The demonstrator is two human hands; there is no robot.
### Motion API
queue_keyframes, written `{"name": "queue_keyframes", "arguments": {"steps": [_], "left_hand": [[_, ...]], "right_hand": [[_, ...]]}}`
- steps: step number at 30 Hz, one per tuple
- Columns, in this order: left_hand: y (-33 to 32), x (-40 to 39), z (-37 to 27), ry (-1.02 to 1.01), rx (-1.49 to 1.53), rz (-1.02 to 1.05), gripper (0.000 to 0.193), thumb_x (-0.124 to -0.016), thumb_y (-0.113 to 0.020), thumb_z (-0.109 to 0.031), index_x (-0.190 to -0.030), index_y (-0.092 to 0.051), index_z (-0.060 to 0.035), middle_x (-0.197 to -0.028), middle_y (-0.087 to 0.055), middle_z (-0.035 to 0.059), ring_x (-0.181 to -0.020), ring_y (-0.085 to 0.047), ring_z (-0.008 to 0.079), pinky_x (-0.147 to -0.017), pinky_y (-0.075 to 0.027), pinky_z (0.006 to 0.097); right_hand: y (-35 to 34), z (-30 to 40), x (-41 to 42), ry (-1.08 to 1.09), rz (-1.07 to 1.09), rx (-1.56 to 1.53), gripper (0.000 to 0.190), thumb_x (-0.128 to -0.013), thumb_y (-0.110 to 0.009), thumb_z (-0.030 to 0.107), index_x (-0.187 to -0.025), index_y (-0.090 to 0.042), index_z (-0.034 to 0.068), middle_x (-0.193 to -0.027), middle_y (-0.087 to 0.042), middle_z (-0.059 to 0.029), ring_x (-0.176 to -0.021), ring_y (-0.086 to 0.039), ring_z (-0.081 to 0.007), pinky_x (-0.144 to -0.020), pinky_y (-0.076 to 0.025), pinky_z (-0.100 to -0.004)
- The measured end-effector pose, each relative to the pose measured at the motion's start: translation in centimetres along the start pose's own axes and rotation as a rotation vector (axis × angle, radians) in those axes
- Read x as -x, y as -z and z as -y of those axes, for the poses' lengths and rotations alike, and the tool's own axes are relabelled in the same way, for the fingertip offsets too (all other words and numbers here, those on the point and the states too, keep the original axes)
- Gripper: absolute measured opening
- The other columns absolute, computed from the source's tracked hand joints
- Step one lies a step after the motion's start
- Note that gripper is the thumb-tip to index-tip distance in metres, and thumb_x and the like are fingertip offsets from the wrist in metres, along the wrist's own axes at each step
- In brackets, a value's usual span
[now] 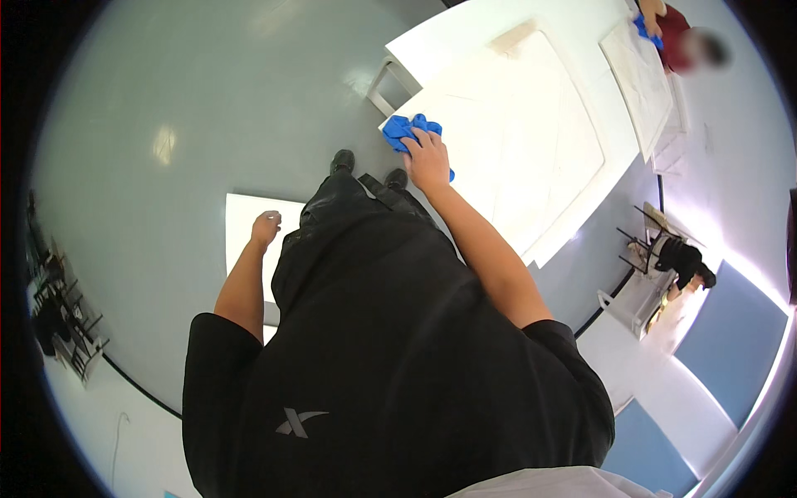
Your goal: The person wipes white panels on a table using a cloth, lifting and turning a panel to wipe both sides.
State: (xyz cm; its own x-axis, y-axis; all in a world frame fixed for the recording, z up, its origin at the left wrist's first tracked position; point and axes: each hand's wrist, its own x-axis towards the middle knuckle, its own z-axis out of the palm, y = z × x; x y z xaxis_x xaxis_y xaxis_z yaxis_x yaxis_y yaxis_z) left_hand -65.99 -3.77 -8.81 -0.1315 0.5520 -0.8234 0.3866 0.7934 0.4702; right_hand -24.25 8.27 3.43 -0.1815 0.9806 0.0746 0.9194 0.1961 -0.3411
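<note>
My right hand [427,163] presses a crumpled blue cloth [401,132] against the near left corner of a large white panel [517,118]. Its fingers are bent over the cloth, and a small blue bit shows beside the wrist. The panel lies on a white table [436,46], with thin lines and a brownish patch [514,38] at its far edge. On the other side of my body, my left hand [266,229] hangs with fingers curled, above a lower white surface [240,239]. I see nothing held in it, though the palm is hidden.
At top right, a person in a dark red top [675,37] holds another blue cloth [647,31] on a second white panel [641,81]. Someone in black [682,258] sits at the right. A white stool [393,84] stands by the table. Chairs [68,324] line the left wall.
</note>
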Motion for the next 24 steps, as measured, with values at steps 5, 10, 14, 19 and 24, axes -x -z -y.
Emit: {"name": "queue_keyframes", "arguments": {"steps": [5,10,14,19,24], "left_hand": [[-0.5,-0.6,-3.8,-0.042,-0.042,0.024,0.036,-0.088,-0.054,-0.02,-0.114,-0.058,0.0049,-0.097,-0.066,0.0138,-0.084,-0.064,0.0203,-0.076,-0.052,0.0306],[-0.3,-2.6,-4.2,-0.119,-0.167,0.035,0.034,-0.089,-0.055,-0.027,-0.109,-0.06,-0.0007,-0.092,-0.065,0.0074,-0.08,-0.063,0.0172,-0.065,-0.046,0.0301],[-0.1,-4.0,-3.7,-0.183,-0.167,0.062,0.033,-0.088,-0.053,-0.026,-0.099,-0.064,0.0036,-0.088,-0.067,0.0119,-0.075,-0.064,0.0213,-0.068,-0.049,0.0332],[-0.2,-4.2,-4.2,-0.119,-0.12,0.161,0.031,-0.091,-0.053,-0.028,-0.101,-0.063,-0.0002,-0.087,-0.066,0.0093,-0.074,-0.064,0.0179,-0.059,-0.046,0.0301],[-1.2,-1.7,-11.2,-0.141,-0.391,0.197,0.034,-0.093,-0.051,-0.024,-0.118,-0.055,0.0001,-0.104,-0.064,0.0111,-0.087,-0.064,0.0207,-0.07,-0.048,0.0316]], "right_hand": [[0.9,-2.7,3.8,-0.013,0.016,-0.021,0.033,-0.073,-0.07,0.017,-0.106,-0.063,0.016,-0.121,-0.056,-0.0041,-0.11,-0.05,-0.0308,-0.09,-0.044,-0.0423],[3.4,-7.3,11.3,-0.115,-0.002,0.052,0.033,-0.073,-0.069,0.015,-0.106,-0.063,0.016,-0.121,-0.057,-0.0038,-0.109,-0.051,-0.0315,-0.09,-0.044,-0.0427],[4.0,-10.3,15.5,-0.289,-0.062,0.059,0.032,-0.072,-0.069,0.012,-0.104,-0.065,0.011,-0.118,-0.059,-0.0081,-0.106,-0.052,-0.0336,-0.091,-0.044,-0.0429],[4.9,-8.1,12.3,-0.357,-0.212,-0.103,0.031,-0.074,-0.069,0.014,-0.104,-0.065,0.011,-0.117,-0.059,-0.0074,-0.104,-0.052,-0.0339,-0.093,-0.043,-0.0422],[2.7,-6.6,7.9,-0.337,-0.178,-0.048,0.034,-0.079,-0.067,0.025,-0.112,-0.062,0.016,-0.13,-0.053,-0.0018,-0.121,-0.046,-0.0301,-0.101,-0.037,-0.0425]]}}
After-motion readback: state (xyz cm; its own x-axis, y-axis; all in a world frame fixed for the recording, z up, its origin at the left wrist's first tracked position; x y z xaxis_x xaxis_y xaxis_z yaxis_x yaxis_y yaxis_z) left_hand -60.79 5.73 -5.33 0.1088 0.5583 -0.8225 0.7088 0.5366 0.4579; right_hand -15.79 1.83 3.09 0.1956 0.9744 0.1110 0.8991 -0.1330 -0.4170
